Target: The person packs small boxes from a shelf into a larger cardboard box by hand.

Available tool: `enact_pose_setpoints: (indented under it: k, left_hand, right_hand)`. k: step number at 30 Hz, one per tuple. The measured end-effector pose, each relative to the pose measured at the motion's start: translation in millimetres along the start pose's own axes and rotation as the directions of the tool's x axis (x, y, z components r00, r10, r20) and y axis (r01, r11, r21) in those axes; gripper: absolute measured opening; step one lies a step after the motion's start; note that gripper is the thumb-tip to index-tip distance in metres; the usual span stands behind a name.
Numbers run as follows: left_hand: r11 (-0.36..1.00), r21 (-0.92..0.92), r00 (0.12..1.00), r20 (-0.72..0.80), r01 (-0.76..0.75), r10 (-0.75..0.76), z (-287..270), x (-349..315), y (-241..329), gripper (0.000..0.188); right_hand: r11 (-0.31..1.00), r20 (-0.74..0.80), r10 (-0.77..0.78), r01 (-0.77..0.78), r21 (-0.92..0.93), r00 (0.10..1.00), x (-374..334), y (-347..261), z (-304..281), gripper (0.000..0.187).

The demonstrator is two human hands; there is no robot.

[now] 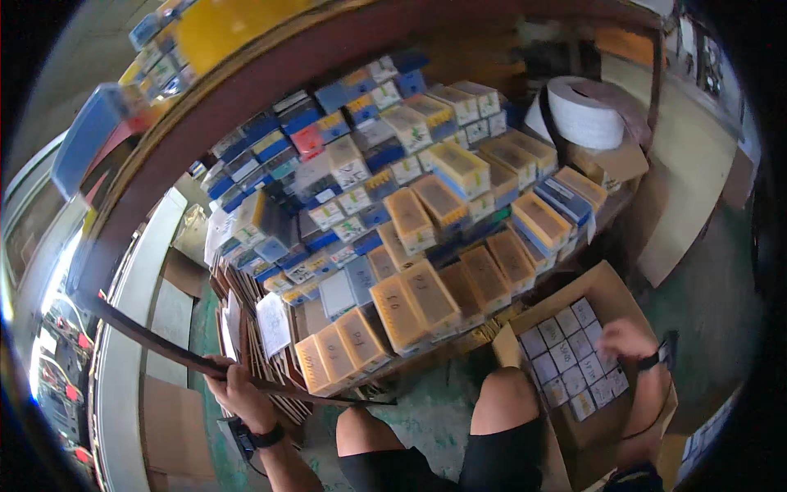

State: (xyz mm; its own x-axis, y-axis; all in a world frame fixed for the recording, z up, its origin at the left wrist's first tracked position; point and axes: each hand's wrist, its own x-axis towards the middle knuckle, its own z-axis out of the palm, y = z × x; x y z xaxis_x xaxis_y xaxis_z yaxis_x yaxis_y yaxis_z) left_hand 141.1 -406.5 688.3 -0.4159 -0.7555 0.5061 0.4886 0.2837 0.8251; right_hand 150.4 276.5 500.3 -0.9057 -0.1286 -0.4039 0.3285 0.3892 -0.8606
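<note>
My left hand (238, 395) is closed round a dark narrow bar (164, 351) at the lower left of the shelf frame. My right hand (629, 339) is over an open cardboard box (616, 289) on my right, at the edge of the rows of small white-topped boxes (566, 354) inside it. Its fingers are bent and blurred, and whether they grip one of the small boxes is hidden. Dark handwriting marks several of the small boxes. Both wrists wear dark bands with a small device.
Stacked plastic cases with orange or blue lids (414, 299) fill the shelf ahead. A large white roll (584, 115) rests at the back right. Flattened cardboard sheets (250, 336) stand beside the shelf at left. My bare knees (361, 430) are between them and the cardboard box.
</note>
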Motion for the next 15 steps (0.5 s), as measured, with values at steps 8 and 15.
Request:
enact_pose_setpoints:
  k: [8,15]
  left_hand:
    - [0.996,-0.072,0.997,0.055,-0.047,0.051,-0.3,-1.1,-17.2,0.037]
    - [0.996,-0.047,0.996,0.027,-0.081,0.083,12.0,-2.6,-14.7,0.022]
  right_hand:
    - [0.555,-0.067,-0.827,0.793,-0.249,0.558,91.8,-406.2,121.1,0.009]
    - [-0.175,0.009,-0.779,0.205,-0.963,-0.627,279.2,-601.2,211.1,0.024]
